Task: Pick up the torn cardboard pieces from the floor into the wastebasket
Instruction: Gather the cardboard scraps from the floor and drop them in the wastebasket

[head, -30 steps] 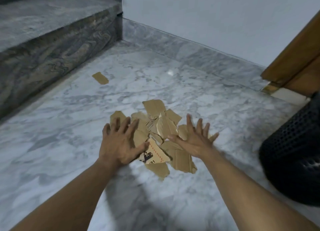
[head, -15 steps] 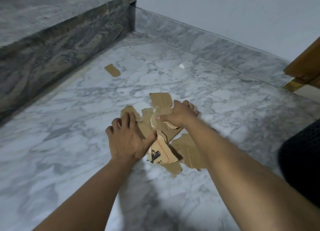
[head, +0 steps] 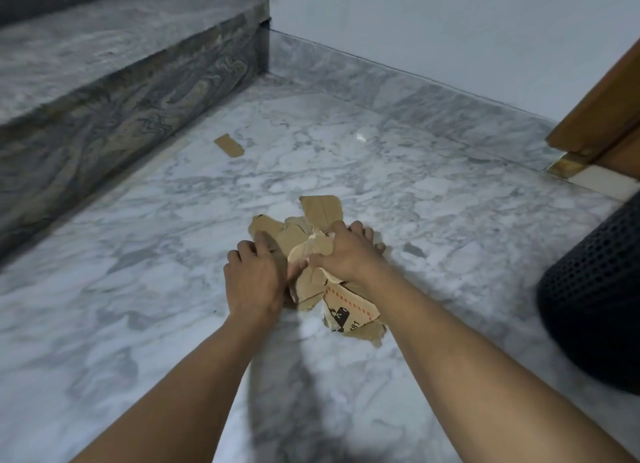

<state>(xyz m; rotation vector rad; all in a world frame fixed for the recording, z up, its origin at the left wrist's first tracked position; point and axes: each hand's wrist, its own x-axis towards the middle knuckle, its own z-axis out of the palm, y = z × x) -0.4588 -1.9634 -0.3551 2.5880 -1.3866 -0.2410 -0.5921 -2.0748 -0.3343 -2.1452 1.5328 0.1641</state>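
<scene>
A heap of torn brown cardboard pieces [head: 320,209] lies on the marble floor in the middle of the view. My left hand [head: 254,280] presses against the heap's left side with fingers curled over the pieces. My right hand [head: 346,253] is clenched on top of the heap, gripping several pieces. One piece with a black print and red dashes [head: 349,308] sticks out under my right wrist. A single small cardboard piece [head: 229,145] lies apart, far left near the step. The black mesh wastebasket [head: 599,289] stands at the right edge, partly cut off.
A grey marble step [head: 121,67] rises along the left. A white wall with a marble skirting [head: 398,91] closes the back. A wooden door frame [head: 602,116] stands at the far right, behind the wastebasket.
Both hands went from spread open over the heap to closed on it, squeezing the pieces together into a tighter bunch. The view shifted slightly, bringing the wastebasket back in.
</scene>
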